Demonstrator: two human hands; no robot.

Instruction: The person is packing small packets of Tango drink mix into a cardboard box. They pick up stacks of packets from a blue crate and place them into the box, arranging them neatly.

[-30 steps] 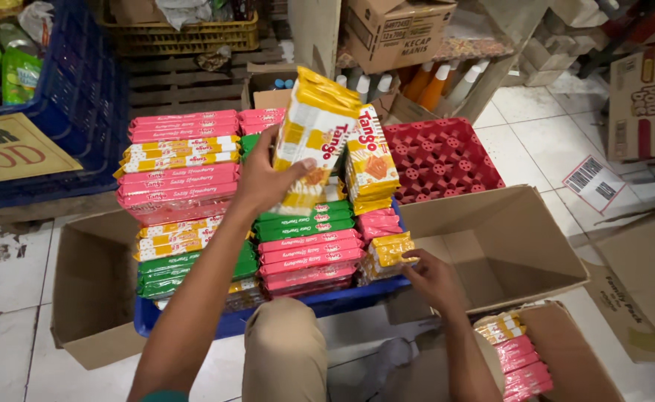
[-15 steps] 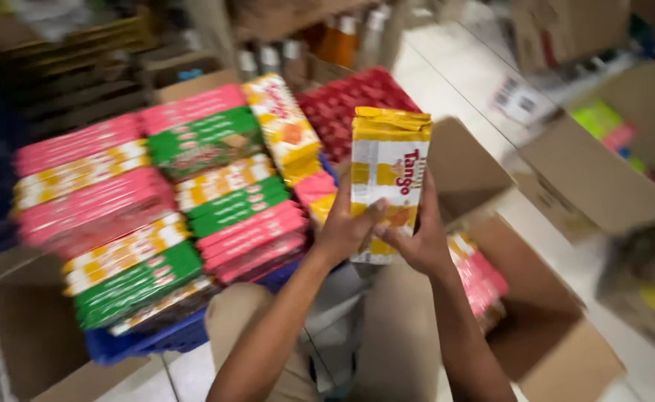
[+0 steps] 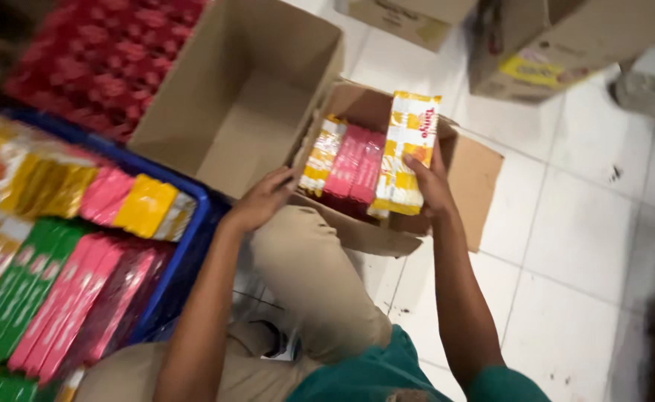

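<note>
Head view — right hand clamped on yellow pack, lowering it into small box beside pink packs. Left hand open, steadying box edge. Box part-filled — crate well stocked.

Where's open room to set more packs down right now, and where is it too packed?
Free: the big empty box between the blue crate and the small box; the tiles right of the small box. Crowded: the small box, where the right hand holds a yellow pack beside pink packs; the crate is stacked full.
</note>
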